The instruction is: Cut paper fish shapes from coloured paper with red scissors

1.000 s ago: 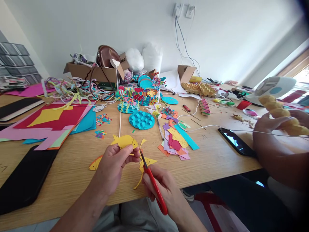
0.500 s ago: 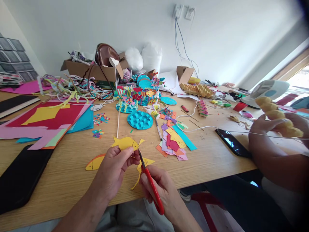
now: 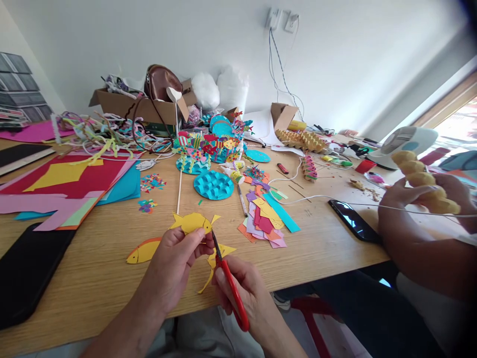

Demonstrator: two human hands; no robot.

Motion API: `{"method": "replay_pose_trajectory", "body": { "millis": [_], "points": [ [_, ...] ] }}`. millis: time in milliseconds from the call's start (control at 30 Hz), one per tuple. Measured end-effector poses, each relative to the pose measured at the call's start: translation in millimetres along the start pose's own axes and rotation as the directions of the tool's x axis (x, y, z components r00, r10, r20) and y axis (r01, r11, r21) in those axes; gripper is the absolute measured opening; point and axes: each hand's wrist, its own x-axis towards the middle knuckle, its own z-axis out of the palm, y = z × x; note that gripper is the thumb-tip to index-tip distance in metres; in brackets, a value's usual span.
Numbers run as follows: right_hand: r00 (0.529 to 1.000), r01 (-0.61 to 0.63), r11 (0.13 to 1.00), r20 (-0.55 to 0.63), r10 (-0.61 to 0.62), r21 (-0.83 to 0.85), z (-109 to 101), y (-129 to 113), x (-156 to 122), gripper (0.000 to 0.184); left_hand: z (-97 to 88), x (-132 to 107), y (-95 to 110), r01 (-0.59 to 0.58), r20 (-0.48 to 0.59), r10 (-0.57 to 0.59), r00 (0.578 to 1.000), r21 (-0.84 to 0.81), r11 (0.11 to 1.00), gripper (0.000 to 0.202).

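Between thumb and fingers, my left hand (image 3: 179,258) pinches a yellow paper fish (image 3: 191,222) with a drawn eye and gill line. My right hand (image 3: 242,288) is closed around the red handles of a pair of scissors (image 3: 234,294). Their dark blades point up at the fish's head, where a thin yellow offcut sticks out. Whether the blades touch the paper I cannot tell. Yellow paper scraps (image 3: 221,252) hang or lie behind the scissors. Left of my left hand, another yellow fish with an orange edge (image 3: 143,250) lies on the table, partly hidden by my wrist.
Coloured paper scraps (image 3: 264,223), a pen (image 3: 242,200) and a blue textured disc (image 3: 213,185) lie ahead. Stacked paper sheets (image 3: 82,184) and a black phone-like slab (image 3: 35,276) are at left. At right, another person's hands (image 3: 398,199) hold a bumpy yellow piece (image 3: 425,183) near a phone (image 3: 354,221).
The whole view has shifted slightly, so things sit a little further left. Both hands keep the same hold on the fish and the scissors.
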Motion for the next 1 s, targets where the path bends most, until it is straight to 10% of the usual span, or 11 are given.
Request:
{"method": "replay_pose_trajectory", "body": {
  "millis": [1000],
  "points": [
    [1.0, -0.013, 1.0, 0.006, 0.013, -0.016, -1.1, 10.9, -1.6, 0.04, 2.3, -1.4, -0.7, 0.011, -0.024, -0.011, 1.0, 0.005, 1.0, 0.008]
  ]
}}
